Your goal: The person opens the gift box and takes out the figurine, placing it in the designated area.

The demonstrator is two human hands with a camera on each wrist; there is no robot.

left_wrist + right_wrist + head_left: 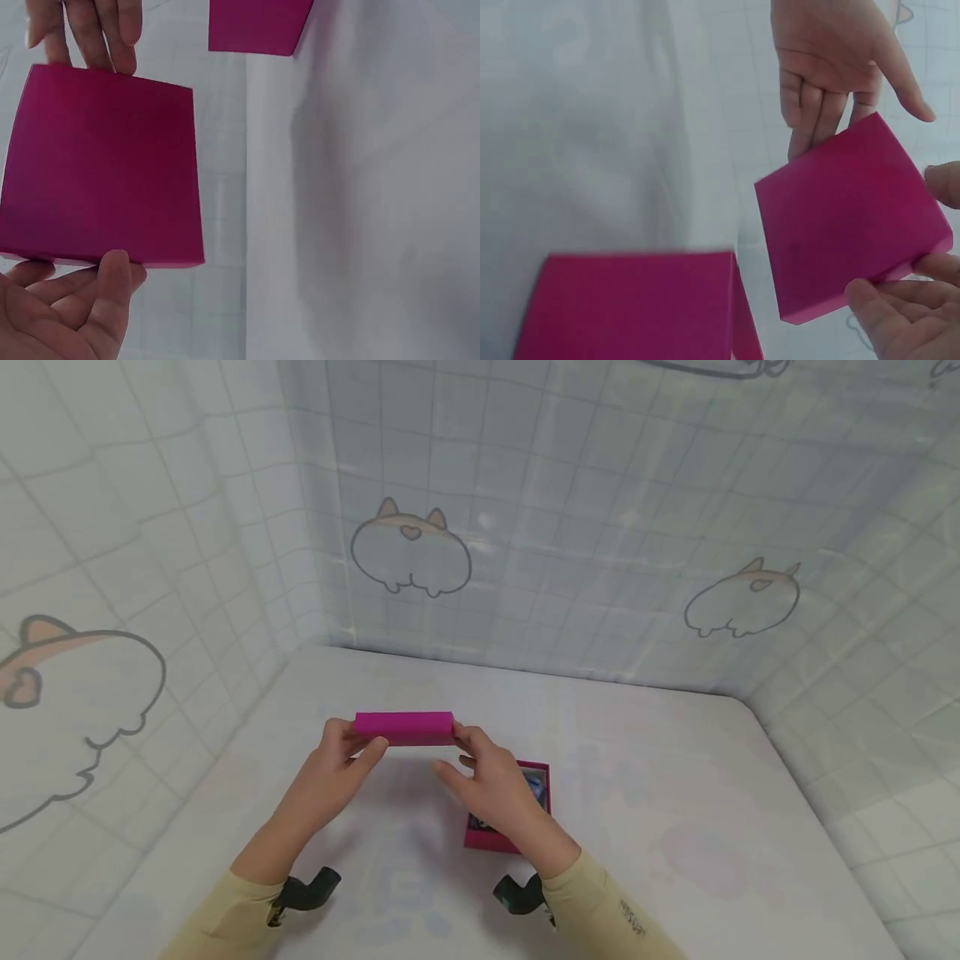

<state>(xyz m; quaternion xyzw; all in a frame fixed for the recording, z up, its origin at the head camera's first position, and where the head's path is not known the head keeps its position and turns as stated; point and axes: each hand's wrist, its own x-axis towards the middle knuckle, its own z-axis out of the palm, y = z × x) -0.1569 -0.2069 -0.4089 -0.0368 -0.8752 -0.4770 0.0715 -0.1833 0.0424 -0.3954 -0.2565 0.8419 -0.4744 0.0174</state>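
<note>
A magenta square box lid [403, 727] is held up above the table between both hands. My left hand [330, 781] holds its left side, with the thumb near the lower front edge. My right hand [491, 785] holds the right side with its fingers, its thumb apart from the lid in the head view. The lid's broad flat face [105, 165] shows in the left wrist view. Below the right hand stands a magenta open box [491, 841], partly hidden by that hand. Dark and bluish contents [536, 785] show inside it, too small to tell.
The white table [637, 777] has a pale faded print. Grid-patterned curtains [570, 568] with cartoon animal drawings enclose it at the back and sides. A dark curved strap piece [311, 891] sits at the left wrist, another [519, 895] at the right.
</note>
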